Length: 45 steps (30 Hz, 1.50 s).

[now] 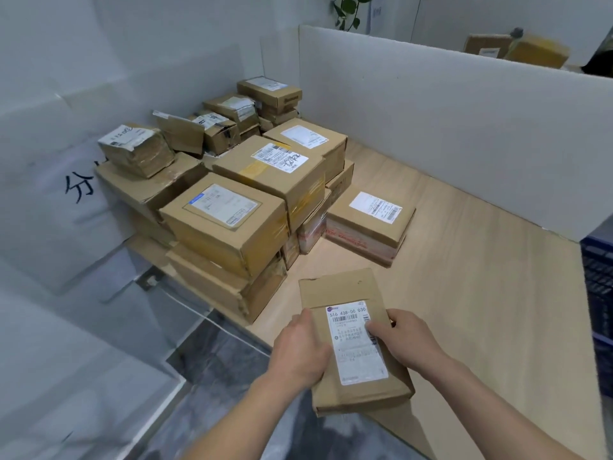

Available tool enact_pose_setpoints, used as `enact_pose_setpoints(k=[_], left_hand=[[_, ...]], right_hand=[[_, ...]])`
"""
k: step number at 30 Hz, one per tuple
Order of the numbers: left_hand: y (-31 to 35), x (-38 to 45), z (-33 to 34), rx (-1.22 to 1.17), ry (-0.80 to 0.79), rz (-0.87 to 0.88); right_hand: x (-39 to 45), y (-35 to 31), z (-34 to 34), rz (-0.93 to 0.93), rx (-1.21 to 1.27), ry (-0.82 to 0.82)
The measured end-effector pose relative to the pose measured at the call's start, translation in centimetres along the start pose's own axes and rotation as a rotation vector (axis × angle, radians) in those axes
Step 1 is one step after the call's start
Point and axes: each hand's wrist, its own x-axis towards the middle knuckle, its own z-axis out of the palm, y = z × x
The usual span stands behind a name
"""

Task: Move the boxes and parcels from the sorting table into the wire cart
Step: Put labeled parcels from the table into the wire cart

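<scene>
The white label (pixel 356 340) on the flat box (pixel 348 293) says "516 438-00 030", just above the right hand's fingertips (pixel 373 327). Other labels are too blurry.

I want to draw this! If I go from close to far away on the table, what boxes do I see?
The flat parcel in both hands, left hand and right hand → the low box with red tape lying alone → the big stack of boxes → the small boxes in the far corner.
</scene>
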Motion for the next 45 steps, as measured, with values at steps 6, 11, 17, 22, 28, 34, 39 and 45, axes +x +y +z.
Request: enact_pose_setpoints(k=[6,11,17,22,28,34,39,45], left_hand=[[0.8,-1.6,1.6,-0.049,0.010,-0.097],[1.1,-2.0,2.8,-0.114,0.092,-0.240],[0.7,-3.0,5.0,-0.162,0.125,-0.397],[0.3,-4.6,6.2,-0.248,0.160,-0.453],[-0.9,-6.9,6.8,-0.385,0.194,-0.539],[-3.6,-10.2,6.4,-0.559,0.243,-0.665],[-6.5,-13.4,4.9,-0.644,0.289,-0.696],[-11.1,-18.6,1.1,-0.700,0.346,-0.687]], right_hand=[[1.5,2.3,0.4,-0.018,0.075,-0.132],[2.5,3.5,-0.1,-0.020,0.177,-0.207],[3.0,4.7,0.2,0.008,0.230,-0.307],[2.4,5.0,0.7,0.049,0.282,-0.418],[1.8,5.2,2.5,0.043,0.421,-0.522],[0.6,4.0,5.0,-0.025,0.448,-0.687],[-1.4,1.6,7.5,-0.069,0.389,-0.760],[-4.3,-3.2,11.7,-0.126,0.302,-0.836]])
